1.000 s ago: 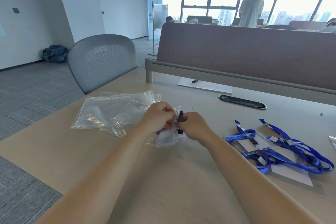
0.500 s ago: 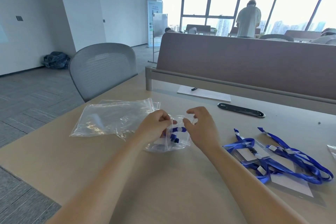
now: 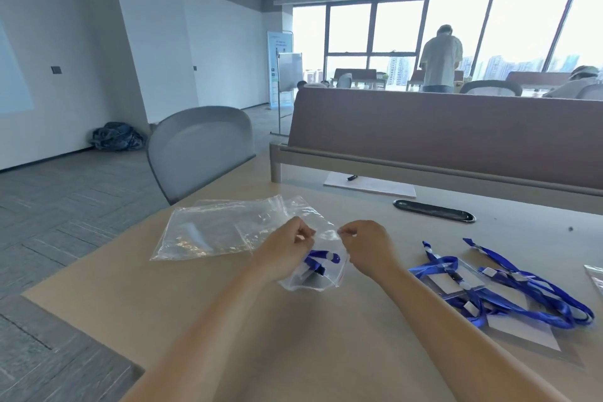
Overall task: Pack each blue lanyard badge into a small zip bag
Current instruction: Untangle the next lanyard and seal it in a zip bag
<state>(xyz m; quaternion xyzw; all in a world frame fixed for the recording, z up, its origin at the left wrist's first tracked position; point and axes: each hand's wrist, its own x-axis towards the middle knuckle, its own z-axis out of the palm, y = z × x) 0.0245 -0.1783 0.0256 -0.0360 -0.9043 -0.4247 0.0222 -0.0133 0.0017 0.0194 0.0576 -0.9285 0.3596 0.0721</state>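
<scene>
- The left hand (image 3: 287,250) has its fingers curled in, thumb and forefinger pinching the top edge of a small zip bag (image 3: 328,281) at its left corner
- The right hand (image 3: 367,246) is curled the same way; its fingertips pinch the same top edge at the right corner; the strip of clear plastic is stretched between the two hands
- The small zip bag hangs down from that edge; its lower end rests on the table (image 3: 293,352), just in front of the wrists
- A blue lanyard badge (image 3: 321,258) sits folded inside the bag; the blue strap shows through the plastic with a white card part below it; whether the seal is closed I cannot tell
- A pile of empty bags (image 3: 212,230) lies flat on the table to the left, just beyond the left hand
- More lanyard badges (image 3: 509,292) lie in a tangle on the table to the right, on a white sheet, apart from the right forearm
- Further back lie a sheet of paper (image 3: 375,187) with a dark pen (image 3: 351,177) on it, and a black oval cable slot (image 3: 434,210)
- A grey chair (image 3: 202,147) stands at the table's far left side; a brown divider panel (image 3: 440,130) runs along the back edge
</scene>
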